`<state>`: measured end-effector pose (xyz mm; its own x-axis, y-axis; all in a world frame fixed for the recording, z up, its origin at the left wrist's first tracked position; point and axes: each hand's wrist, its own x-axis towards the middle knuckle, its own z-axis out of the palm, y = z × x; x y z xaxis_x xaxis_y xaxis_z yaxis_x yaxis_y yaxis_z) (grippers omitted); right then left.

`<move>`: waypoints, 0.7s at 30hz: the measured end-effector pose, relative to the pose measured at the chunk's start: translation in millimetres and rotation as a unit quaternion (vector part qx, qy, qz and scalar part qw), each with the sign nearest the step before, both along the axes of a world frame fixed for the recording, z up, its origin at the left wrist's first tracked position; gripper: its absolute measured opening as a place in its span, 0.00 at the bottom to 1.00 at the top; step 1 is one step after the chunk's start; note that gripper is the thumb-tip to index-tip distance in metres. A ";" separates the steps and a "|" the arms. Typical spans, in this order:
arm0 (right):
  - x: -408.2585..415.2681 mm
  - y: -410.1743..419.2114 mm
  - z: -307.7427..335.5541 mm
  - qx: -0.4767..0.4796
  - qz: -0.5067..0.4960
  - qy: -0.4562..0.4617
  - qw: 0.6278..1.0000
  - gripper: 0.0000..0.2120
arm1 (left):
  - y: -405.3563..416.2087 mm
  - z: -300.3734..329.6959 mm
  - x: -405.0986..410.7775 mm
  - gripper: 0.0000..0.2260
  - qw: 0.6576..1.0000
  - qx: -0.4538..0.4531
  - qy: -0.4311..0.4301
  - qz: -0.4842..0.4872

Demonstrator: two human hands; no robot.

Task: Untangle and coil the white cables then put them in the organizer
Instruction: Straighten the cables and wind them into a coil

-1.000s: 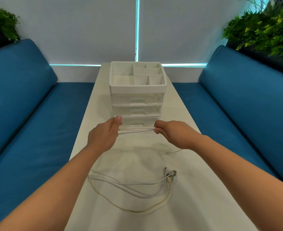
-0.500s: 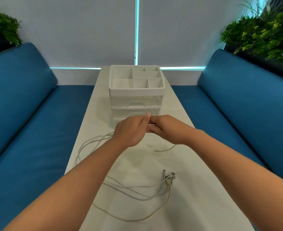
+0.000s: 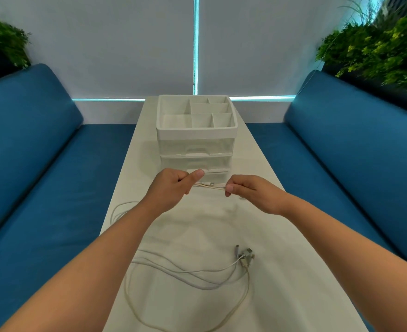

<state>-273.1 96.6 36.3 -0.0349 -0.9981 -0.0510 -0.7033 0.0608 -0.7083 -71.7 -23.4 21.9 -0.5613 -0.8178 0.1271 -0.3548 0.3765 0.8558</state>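
A white organizer with a divided open top tray and clear drawers stands at the far middle of the white table. Just in front of it my left hand and my right hand each pinch one end of a folded bundle of white cable stretched level between them. The cable's slack loops out to the left behind my left forearm. More white cables lie loose on the near table, their plugs bunched at the right.
Blue sofa seats flank the narrow table on both sides, with cushion backs rising at left and right. Green plants stand behind both sofas. A pale blind wall closes the far end.
My hands met in front of the organizer, then pulled apart again, stretching the folded cable between them. A slack loop now lies at the table's left edge.
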 end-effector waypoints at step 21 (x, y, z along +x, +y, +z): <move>-18.4 7.7 -26.2 0.013 -0.094 0.114 0.989 0.14 | -7.9 -8.7 7.7 0.10 0.998 0.050 0.007 -0.037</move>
